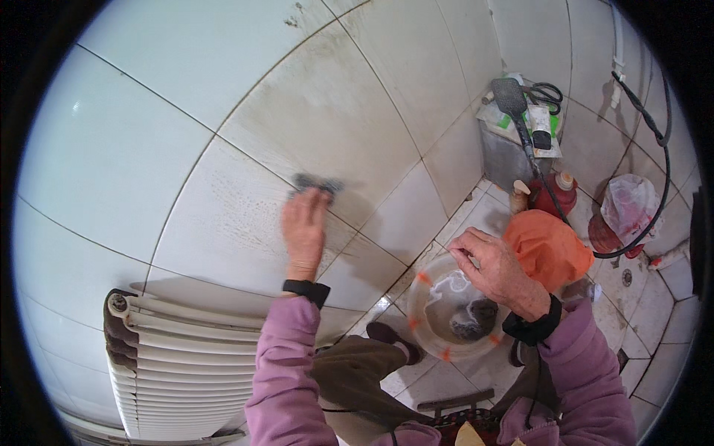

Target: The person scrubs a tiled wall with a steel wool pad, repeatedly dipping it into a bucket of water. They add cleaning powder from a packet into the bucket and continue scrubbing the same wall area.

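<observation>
My left hand (303, 232) is up against the white wall tiles (223, 201), its fingers closed on a dark grey scouring pad (318, 183). The pad is blurred by motion, and its exact material cannot be made out. Around it the tiles carry brownish grime and wet drops. Over the right rim of a pale plastic basin (418, 338) hangs my right hand (494, 271), fingers curled in toward the thumb with nothing visible in them. Cloudy water with suds (446, 290) lies in the basin, and a dark grey wad of cloth or scourer (474, 318) sits in it.
A white ribbed radiator (193, 357) stands at the lower left. On the right are an orange bag (549, 249), a red bottle (556, 195), a black hose (664, 178) and a grey bin (506, 156) topped with a brush and scissors. My feet flank the basin.
</observation>
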Tool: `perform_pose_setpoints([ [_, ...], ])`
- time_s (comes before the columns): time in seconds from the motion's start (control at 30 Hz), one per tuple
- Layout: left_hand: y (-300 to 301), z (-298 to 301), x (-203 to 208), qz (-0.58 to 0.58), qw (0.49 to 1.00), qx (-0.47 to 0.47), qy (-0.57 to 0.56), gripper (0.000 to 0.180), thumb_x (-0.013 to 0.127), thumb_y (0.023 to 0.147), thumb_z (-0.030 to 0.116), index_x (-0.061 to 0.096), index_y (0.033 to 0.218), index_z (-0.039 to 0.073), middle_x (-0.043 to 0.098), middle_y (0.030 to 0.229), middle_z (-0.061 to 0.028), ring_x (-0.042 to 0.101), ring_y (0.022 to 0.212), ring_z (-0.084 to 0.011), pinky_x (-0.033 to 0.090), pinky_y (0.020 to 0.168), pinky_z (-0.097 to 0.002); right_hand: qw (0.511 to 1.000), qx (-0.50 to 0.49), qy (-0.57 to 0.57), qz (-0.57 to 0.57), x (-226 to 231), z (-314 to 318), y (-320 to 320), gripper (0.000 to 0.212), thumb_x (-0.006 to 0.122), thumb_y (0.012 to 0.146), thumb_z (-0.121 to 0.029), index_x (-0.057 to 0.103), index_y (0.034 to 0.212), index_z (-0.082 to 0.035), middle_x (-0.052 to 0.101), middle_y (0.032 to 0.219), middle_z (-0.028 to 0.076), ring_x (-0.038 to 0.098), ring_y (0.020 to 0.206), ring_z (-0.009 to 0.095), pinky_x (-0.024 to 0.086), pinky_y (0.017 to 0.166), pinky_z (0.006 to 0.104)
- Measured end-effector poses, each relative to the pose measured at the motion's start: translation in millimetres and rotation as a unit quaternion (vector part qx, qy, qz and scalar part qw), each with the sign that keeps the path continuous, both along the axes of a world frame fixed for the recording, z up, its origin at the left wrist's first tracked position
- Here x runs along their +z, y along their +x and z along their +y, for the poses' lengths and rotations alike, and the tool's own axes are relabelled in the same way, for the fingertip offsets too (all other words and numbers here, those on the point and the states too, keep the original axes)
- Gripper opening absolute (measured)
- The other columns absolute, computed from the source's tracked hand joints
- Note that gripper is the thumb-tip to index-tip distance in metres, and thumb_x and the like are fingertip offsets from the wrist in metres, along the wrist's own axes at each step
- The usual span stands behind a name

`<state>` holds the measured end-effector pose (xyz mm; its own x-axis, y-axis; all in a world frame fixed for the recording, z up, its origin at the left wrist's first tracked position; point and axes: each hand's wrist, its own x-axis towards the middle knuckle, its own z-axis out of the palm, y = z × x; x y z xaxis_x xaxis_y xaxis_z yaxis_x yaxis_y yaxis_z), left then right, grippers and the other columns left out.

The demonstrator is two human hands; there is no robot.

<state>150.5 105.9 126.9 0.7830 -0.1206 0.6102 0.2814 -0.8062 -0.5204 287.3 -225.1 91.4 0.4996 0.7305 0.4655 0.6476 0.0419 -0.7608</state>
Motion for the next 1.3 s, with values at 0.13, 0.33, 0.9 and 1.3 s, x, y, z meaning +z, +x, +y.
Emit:
perform_pose_setpoints([
  [0.13, 3, -8, -87, 0.166, 0.985, 0.020, -0.041, 0.041, 0.052, 0.084, 0.013, 0.058, 0.124, 0.011, 0.051, 0.131, -0.0059, 0.045, 0.124, -0.0264, 0.033, 0.107, -0.0437, 1.000, -0.011, -0.020, 0.005, 2, -10, -1, 0.008, 0.058, 0.088, -0.008, 0.058, 0.090, 0.000, 0.060, 0.085, 0.013, 0.061, 0.076, 0.032, 0.049, 0.066, 0.0398],
  [0.33, 14, -26, -175, 0.198, 0.972, 0.014, -0.128, 0.032, 0.054, 0.081, 0.011, 0.061, 0.112, 0.009, 0.055, 0.120, -0.0071, 0.050, 0.113, -0.0270, 0.039, 0.099, -0.0408, 0.997, -0.027, -0.065, 0.019, 7, -26, 8, 0.008, 0.058, 0.089, -0.007, 0.058, 0.093, 0.000, 0.059, 0.085, 0.014, 0.060, 0.077, 0.031, 0.048, 0.067, 0.0380],
  [0.9, -22, -208, -415, 0.250, 0.731, 0.275, -0.573, 0.050, 0.059, 0.078, 0.002, 0.048, 0.126, 0.007, 0.043, 0.132, -0.0201, 0.045, 0.119, -0.0434, 0.043, 0.100, -0.0469, 0.983, -0.012, -0.181, 0.041, 3, -39, 16, 0.011, 0.063, 0.084, -0.005, 0.059, 0.094, -0.002, 0.060, 0.087, 0.014, 0.061, 0.081, 0.033, 0.049, 0.069, 0.0392],
  [1.3, -6, -194, -412, 0.305, 0.721, 0.209, -0.586, 0.044, 0.057, 0.084, 0.004, 0.050, 0.127, 0.012, 0.059, 0.113, -0.0184, 0.061, 0.099, -0.0390, 0.051, 0.078, -0.0480, 0.985, 0.002, -0.167, 0.032, -1, -41, 11, 0.011, 0.063, 0.083, -0.002, 0.059, 0.093, -0.001, 0.061, 0.086, 0.014, 0.063, 0.080, 0.032, 0.051, 0.071, 0.0385],
])
